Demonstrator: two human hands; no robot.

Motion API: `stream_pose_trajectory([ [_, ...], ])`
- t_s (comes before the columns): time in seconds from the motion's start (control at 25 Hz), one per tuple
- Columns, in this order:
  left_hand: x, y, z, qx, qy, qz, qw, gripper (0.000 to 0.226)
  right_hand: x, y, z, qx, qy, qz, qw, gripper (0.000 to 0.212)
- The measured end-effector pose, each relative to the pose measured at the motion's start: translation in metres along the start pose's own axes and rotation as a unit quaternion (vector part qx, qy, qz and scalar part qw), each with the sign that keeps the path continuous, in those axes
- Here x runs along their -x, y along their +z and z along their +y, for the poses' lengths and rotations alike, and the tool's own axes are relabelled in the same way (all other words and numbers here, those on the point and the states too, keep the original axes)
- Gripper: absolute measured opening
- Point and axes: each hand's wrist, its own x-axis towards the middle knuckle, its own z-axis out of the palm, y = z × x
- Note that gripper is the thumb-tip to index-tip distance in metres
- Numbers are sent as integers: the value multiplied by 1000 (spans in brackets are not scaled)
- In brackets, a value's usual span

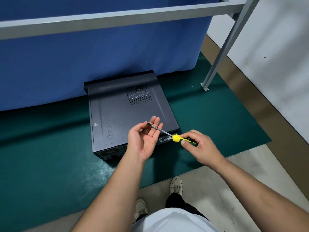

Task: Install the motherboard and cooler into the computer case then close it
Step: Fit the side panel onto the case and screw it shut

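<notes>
Even, soft overhead light — faint shadows, sharp focus, wide-angle bending at edges.

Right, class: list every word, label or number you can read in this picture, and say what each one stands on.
"lenovo": raised brand lettering on the side panel of the dark grey metal computer case, running along its length.
Small white sticker on the same panel: print too small to read.
Yellow-handled screwdriver: no legible marking.
Nothing else carries text.
</notes>
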Motion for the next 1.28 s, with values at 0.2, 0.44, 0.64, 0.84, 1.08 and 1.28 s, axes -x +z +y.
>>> stream_pose_trajectory([
  [0.2, -1, -7, -1, -147, 19, 56, 987, 6, 19, 5, -1, 65, -20, 34, 997, 16],
  [0.44, -4, -23, -23, -233, -27, 100, 967, 9, 55, 28, 9, 80, 68, 64, 992, 12],
  [0.64, -11, -31, -55, -278, -64, 126, 950, 8, 79, 46, 28, -175, 265, 63, 946, 8],
  [0.84, -25, -26, -79, -302, -91, 145, 938, 10, 83, 51, 42, -268, 299, 81, 912, 8],
  [1.08, -40, -16, -90, -305, -82, 162, 935, 10, 73, 57, 53, -283, 297, 96, 907, 10],
  [1.28, -47, -14, -87, -311, -82, 163, 933, 9, 67, 66, 60, -283, 291, 108, 908, 10],
])
